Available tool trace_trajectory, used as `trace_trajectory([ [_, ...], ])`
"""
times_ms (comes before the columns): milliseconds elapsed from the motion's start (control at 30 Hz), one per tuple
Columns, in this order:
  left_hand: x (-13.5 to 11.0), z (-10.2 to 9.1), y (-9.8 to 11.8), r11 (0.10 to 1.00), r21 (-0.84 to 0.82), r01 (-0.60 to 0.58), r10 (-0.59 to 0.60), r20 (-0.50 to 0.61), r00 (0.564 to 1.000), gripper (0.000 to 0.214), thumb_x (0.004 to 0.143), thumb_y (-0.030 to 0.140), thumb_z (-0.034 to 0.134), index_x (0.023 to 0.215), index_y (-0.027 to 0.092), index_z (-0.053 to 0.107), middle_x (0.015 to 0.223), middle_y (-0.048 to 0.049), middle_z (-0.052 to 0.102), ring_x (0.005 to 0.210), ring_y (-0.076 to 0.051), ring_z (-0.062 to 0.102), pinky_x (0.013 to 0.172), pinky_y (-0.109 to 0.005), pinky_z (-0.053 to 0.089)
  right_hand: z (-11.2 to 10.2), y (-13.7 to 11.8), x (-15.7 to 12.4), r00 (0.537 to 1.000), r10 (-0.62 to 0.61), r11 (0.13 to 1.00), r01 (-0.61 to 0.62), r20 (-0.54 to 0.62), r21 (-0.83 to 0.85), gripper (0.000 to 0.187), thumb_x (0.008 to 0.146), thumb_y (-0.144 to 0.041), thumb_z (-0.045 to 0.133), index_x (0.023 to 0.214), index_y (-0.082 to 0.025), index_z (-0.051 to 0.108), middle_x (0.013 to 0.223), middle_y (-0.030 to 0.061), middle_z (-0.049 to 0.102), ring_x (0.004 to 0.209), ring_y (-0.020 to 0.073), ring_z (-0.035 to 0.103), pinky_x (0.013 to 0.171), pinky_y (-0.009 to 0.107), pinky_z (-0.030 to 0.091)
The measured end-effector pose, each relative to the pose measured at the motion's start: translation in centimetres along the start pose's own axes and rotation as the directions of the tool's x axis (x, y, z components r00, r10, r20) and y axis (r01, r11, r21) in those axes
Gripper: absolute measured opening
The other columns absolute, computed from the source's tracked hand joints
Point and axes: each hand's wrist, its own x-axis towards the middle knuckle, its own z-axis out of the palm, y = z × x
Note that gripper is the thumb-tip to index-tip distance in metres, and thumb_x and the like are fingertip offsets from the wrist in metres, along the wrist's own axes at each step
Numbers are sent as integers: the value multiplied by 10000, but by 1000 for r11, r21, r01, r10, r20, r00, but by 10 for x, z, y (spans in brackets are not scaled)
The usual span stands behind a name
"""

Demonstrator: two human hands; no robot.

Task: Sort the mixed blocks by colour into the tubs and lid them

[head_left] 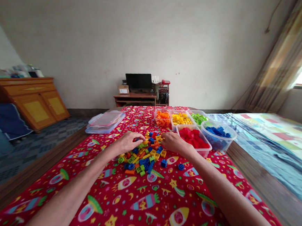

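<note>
A pile of small mixed-colour plastic blocks point(144, 156) lies on a red tablecloth with rocket prints point(153, 203). My left hand point(128, 141) rests at the pile's left far edge with its fingers curled over a blue piece. At the pile's right far edge my right hand point(172, 141) pinches a small yellow piece. Beyond the hands stand clear tubs sorted by colour: orange point(163, 119), yellow point(181, 119), green point(198, 118), red point(193, 137) and a round one of blue point(217, 132).
Stacked clear tub lids point(105, 121) lie at the table's far left. A loose blue piece point(180, 166) sits alone by my right wrist. A bed with a patterned cover point(278, 141) is close on the right; a wooden cabinet point(32, 101) and a low desk with a monitor point(139, 82) stand behind.
</note>
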Motion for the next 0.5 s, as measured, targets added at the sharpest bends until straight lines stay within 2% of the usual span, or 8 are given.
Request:
trace_trajectory([
  [133,-4,-15,-9,999,17,46,-46,-19,999,285,774,336,482,877,184,699,917,-42,732,848,-194,651,789,-276,488,8,-1,6,988,-19,999,25,-152,34,263,927,-220,386,935,-120,629,889,125,684,846,185,633,752,267,428],
  [233,-8,-19,-13,991,93,94,-100,68,993,230,744,324,519,816,188,691,841,-30,725,778,-189,643,716,-259,478,8,-2,7,982,-13,995,32,-189,99,261,931,-264,408,926,-136,636,875,101,693,844,177,640,742,254,415],
  [333,-11,-12,-8,968,213,129,-174,206,963,180,704,345,596,756,191,674,752,-21,698,689,-184,624,600,-239,442,6,-5,7,986,-22,987,49,-168,155,230,907,-279,458,957,-158,647,888,86,701,866,178,642,735,243,415],
  [433,-11,-1,1,922,345,177,-252,187,949,169,681,337,646,755,185,647,756,-29,679,686,-188,614,548,-232,403,3,-6,7,995,-30,987,45,-96,151,260,852,-144,467,1036,-161,651,947,94,705,910,173,639,752,226,418],
  [500,-10,4,6,909,379,172,-246,157,956,149,698,294,637,796,182,639,798,-38,679,724,-191,619,561,-231,399,1,-6,6,1000,-9,993,13,-29,116,304,829,-95,449,1039,-155,660,957,107,704,914,177,640,756,227,425],
])
